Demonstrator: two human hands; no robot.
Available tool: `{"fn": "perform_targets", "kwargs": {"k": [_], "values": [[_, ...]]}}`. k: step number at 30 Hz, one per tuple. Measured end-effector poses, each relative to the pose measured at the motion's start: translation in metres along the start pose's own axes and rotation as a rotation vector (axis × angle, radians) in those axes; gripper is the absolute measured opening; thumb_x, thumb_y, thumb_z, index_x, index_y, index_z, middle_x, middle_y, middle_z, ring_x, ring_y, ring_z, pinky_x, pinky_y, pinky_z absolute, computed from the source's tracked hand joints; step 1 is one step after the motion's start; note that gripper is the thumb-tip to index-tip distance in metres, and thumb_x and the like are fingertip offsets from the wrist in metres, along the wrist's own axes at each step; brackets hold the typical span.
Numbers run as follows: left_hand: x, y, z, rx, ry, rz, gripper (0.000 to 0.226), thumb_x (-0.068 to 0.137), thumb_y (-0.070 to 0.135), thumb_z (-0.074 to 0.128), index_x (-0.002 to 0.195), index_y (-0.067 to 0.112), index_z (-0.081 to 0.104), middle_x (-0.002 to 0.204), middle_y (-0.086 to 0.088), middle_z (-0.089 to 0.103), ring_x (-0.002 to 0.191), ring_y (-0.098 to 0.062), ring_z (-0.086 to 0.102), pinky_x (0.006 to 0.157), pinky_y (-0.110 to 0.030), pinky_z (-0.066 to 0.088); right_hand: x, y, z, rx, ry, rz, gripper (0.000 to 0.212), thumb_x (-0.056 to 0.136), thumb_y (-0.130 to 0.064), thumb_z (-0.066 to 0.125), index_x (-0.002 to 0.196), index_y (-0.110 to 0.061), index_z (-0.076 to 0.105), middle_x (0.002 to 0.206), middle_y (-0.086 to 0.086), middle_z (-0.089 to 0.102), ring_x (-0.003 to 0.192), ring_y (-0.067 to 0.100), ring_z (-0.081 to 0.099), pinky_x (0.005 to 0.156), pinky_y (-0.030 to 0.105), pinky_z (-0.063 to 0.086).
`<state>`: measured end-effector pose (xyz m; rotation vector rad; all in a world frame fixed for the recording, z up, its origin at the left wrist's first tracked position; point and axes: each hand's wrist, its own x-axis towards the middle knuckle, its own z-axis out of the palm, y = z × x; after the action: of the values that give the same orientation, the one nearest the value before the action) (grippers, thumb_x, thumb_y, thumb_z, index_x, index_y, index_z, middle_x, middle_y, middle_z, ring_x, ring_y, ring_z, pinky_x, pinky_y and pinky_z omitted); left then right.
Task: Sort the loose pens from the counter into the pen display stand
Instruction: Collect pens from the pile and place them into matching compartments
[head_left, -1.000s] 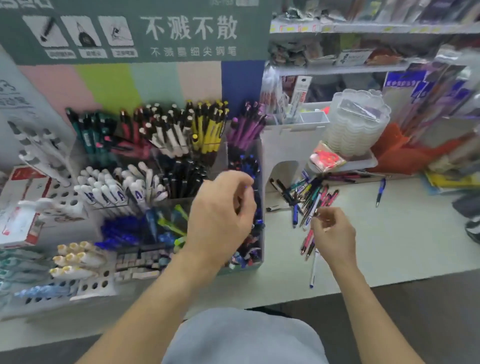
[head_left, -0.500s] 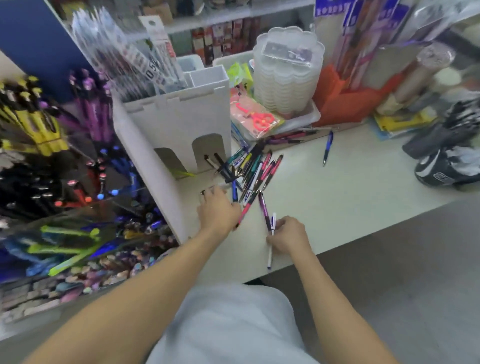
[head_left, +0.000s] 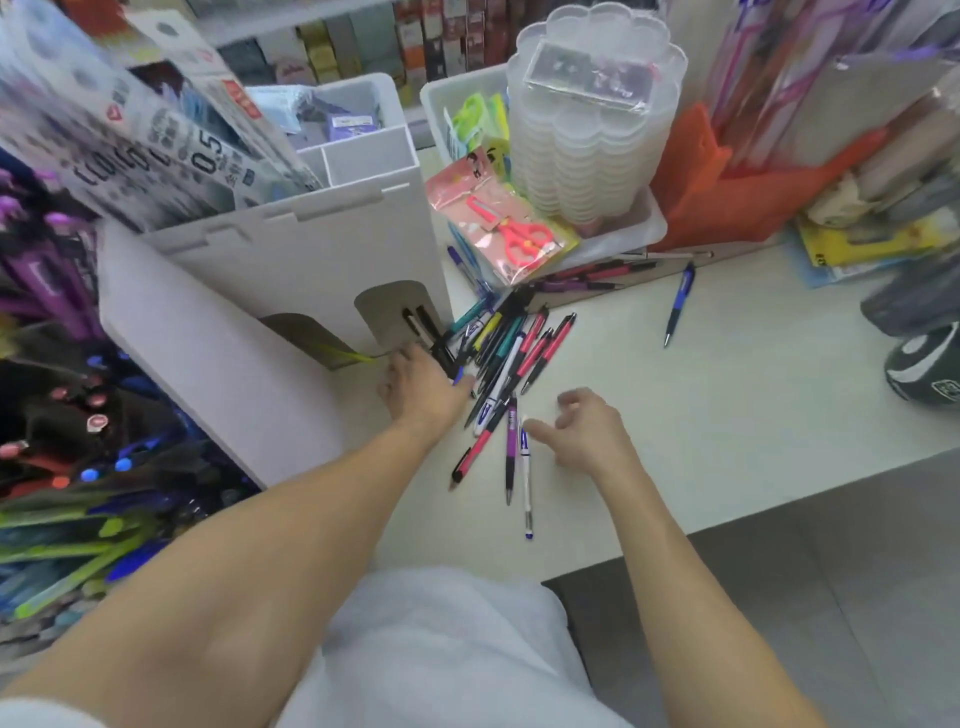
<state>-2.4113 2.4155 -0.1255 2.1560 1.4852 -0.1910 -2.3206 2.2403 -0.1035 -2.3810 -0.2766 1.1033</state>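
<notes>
Shop shelves crowd the back and a pale counter runs across the middle. Left hand lies knuckles up at the near edge of the loose pens, its fingers reaching in among the black barrels; whether it actually grips one, hard to tell. Right hand hovers just beside it, fingers loosely curled and holding nothing, forefinger tip touching a white pen that lies next to a purple pen. One blue pen lies apart on the right. Behind the heap, a white box holds packaged refills, and a clear tray carries stacked plastic tubs. Far left, the pen display stand, blurred, is full of coloured pens. Half a second back the right hand was a fist on that white pen; now it has loosened, and the left has pushed deeper into the heap.
</notes>
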Motion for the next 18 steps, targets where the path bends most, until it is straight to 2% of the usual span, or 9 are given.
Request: {"fn": "perform_targets", "kwargs": {"k": [1, 3, 7, 11, 14, 18], "values": [[0.001, 0.002, -0.001, -0.003, 0.034, 0.010, 0.093, 0.078, 0.057, 0.074, 0.142, 0.003, 0.034, 0.140, -0.019, 0.043, 0.129, -0.037, 0.043, 0.107, -0.049, 0.037, 0.006, -0.002, 0.001, 0.047, 0.131, -0.035, 0.069, 0.085, -0.041, 0.078, 0.140, -0.014, 0.046, 0.126, 0.008, 0.059, 0.110, 0.025, 0.064, 0.091, 0.031, 0.049], [0.004, 0.004, -0.002, 0.018, 0.080, 0.036, 0.102, 0.076, 0.055, 0.078, 0.147, 0.003, 0.026, 0.145, -0.022, 0.036, 0.135, -0.040, 0.035, 0.112, -0.050, 0.032, 0.018, -0.009, 0.007, 0.153, 0.303, -0.109, 0.077, 0.087, -0.037, 0.077, 0.148, -0.014, 0.038, 0.139, 0.011, 0.043, 0.120, 0.026, 0.054, 0.095, 0.027, 0.041], [0.014, -0.007, 0.001, 0.110, 0.063, 0.057, 0.105, 0.075, 0.064, 0.070, 0.152, 0.014, 0.020, 0.154, -0.020, 0.024, 0.143, -0.045, 0.019, 0.117, -0.055, 0.023, 0.041, -0.028, 0.027, 0.090, 0.343, -0.225, 0.085, 0.082, -0.044, 0.079, 0.152, -0.026, 0.034, 0.137, 0.009, 0.033, 0.123, 0.026, 0.042, 0.103, 0.032, 0.041], [0.004, -0.020, 0.009, -0.007, 0.044, 0.100, 0.091, 0.086, 0.053, 0.064, 0.154, 0.011, 0.020, 0.162, -0.018, 0.014, 0.150, -0.040, 0.006, 0.124, -0.050, 0.012, 0.049, -0.038, 0.041, 0.084, 0.355, -0.266, 0.075, 0.084, -0.041, 0.077, 0.148, -0.020, 0.044, 0.137, 0.008, 0.034, 0.128, 0.026, 0.040, 0.108, 0.035, 0.044], [-0.014, -0.027, 0.016, -0.168, 0.114, 0.151, 0.079, 0.088, 0.043, 0.066, 0.148, 0.004, 0.032, 0.156, -0.017, 0.027, 0.147, -0.031, 0.018, 0.122, -0.036, 0.019, 0.049, -0.036, 0.044, 0.086, 0.348, -0.285, 0.069, 0.087, -0.034, 0.076, 0.146, -0.013, 0.048, 0.141, 0.009, 0.035, 0.131, 0.026, 0.040, 0.110, 0.030, 0.039], [-0.050, -0.033, 0.024, -0.292, 0.166, 0.218, 0.055, 0.088, 0.036, 0.069, 0.128, 0.004, 0.051, 0.130, -0.008, 0.051, 0.123, -0.020, 0.043, 0.107, -0.032, 0.038, 0.046, -0.029, 0.042, 0.093, 0.337, -0.331, 0.065, 0.086, -0.027, 0.077, 0.144, -0.012, 0.052, 0.139, 0.008, 0.040, 0.129, 0.025, 0.045, 0.111, 0.032, 0.042]]}}
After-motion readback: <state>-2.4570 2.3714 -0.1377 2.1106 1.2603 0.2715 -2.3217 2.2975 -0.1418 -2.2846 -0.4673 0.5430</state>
